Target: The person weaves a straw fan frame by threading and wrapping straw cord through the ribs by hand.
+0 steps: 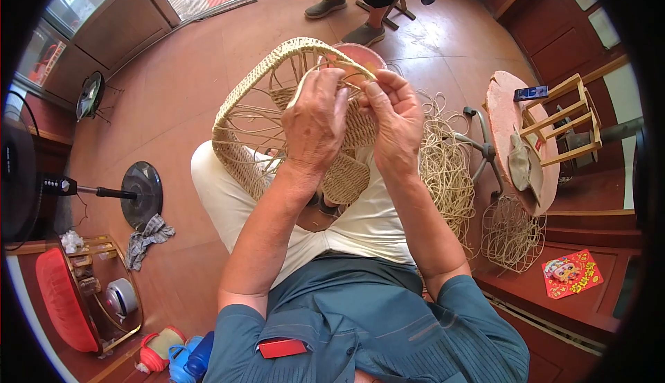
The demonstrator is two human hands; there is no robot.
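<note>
A woven straw-coloured basket [239, 102] rests tilted on my lap, with a braided rim, open spokes and densely woven panels. My left hand [315, 120] is closed at the near side of the rim, fingers bent over it. Opposite it, my right hand [395, 116] pinches a thin straw cord [352, 84] against the rim between thumb and fingers. The cord stretches between both hands. My fingers hide part of the rim and the cord's ends. Beneath my hands, a rounded woven piece [346, 179] shows between my thighs.
Loose cord [447, 175] hangs in a heap beside my right leg. A pink basin [364, 56] stands behind the basket. At right are a round stool top [502, 127] with a phone [531, 93] and a small wooden frame [571, 123]. A fan base [141, 196] stands left. Another person's shoes [364, 34] are ahead.
</note>
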